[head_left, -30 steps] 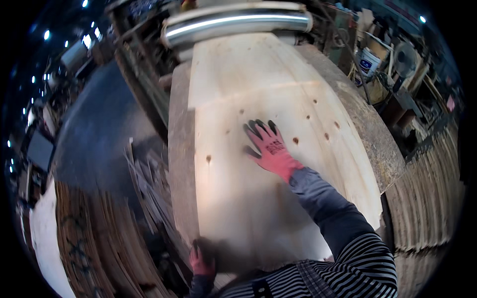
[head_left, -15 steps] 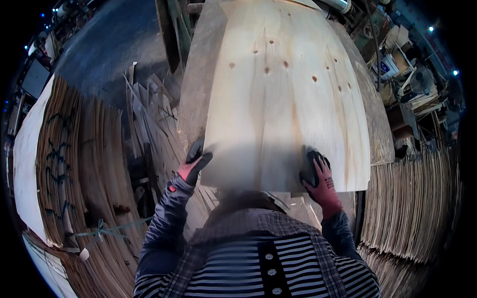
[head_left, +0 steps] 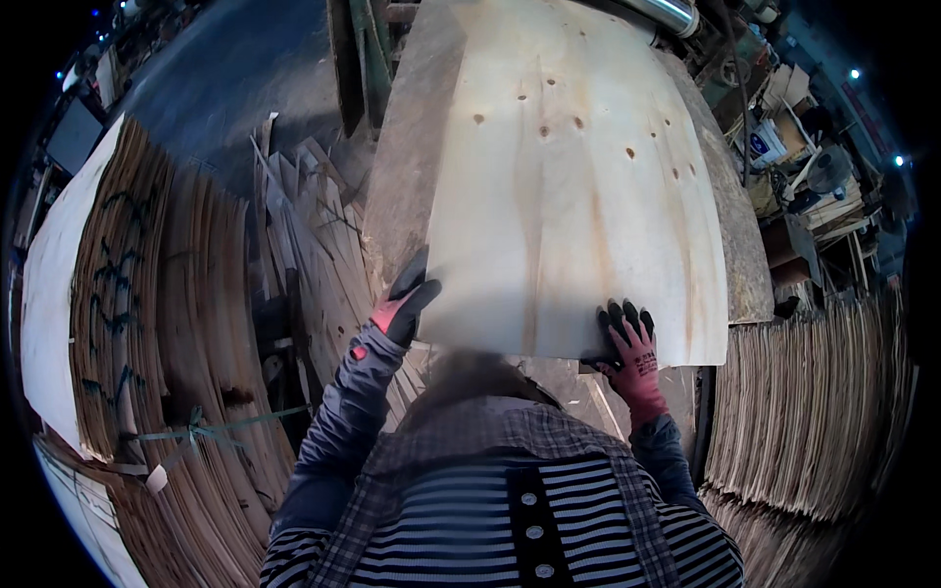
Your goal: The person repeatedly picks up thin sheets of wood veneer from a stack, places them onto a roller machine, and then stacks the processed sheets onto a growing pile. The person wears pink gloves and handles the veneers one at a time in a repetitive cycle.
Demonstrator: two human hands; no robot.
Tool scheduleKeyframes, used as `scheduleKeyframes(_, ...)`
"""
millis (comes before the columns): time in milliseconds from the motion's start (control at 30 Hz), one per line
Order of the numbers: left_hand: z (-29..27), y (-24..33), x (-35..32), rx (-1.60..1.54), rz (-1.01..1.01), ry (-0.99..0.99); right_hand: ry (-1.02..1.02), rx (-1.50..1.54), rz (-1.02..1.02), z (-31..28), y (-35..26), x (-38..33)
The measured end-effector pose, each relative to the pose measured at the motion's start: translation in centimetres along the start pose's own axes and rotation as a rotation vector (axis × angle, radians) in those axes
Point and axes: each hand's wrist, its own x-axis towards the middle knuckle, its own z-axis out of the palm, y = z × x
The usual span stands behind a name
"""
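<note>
A broad pale wood veneer sheet (head_left: pixel 578 225) with brown knots lies on a worn, wider board surface (head_left: pixel 407 167) ahead of me. Both hands wear pink gloves with black fingers. At the sheet's left edge, close to its near corner, is my left hand (head_left: pixel 405 302), its thumb and fingers apart. My right hand (head_left: pixel 632 358) rests on the near edge, right of the middle. Its fingers lie stretched over the top face, and the thumb points left along the edge. Whether any left fingers reach under the sheet is hidden.
Tall stacks of veneer (head_left: pixel 118 284) stand on my left, one tied with green cord (head_left: pixel 196 431). Loose offcut strips (head_left: pixel 309 216) lean beside the board. Another veneer stack (head_left: pixel 804 412) stands at right. A shiny metal roller (head_left: pixel 668 14) sits at the far end.
The sheet has slid slightly away from me, and its near edge lies farther forward. My right fingers have spread flatter. The view has shifted a little; my left hand stays at the left edge.
</note>
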Motion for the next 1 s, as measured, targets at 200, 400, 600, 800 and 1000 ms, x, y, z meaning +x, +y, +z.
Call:
scheduleKeyframes(200,1.5,0.8,0.7,1.329,0.149,0.142,-0.023,0.002,0.095,0.7,-0.1,0.0)
scheduleKeyframes(400,5.5,0.8,0.5,1.447,-0.005,-0.549,-0.015,0.018,0.062,0.2,-0.6,0.1)
scheduleKeyframes(600,0.7,-4.2,1.0,1.412,0.124,0.293,-0.100,0.045,0.071,0.8,0.5,0.1)
scheduleKeyframes(800,-1.2,-6.8,0.4,1.444,-0.138,0.137,-0.110,-0.014,0.198,4.5,8.2,-0.9)
scheduleKeyframes(1000,3.6,-4.5,1.0,1.585,0.083,0.229,-0.154,-0.071,0.299,3.4,7.9,-0.5)
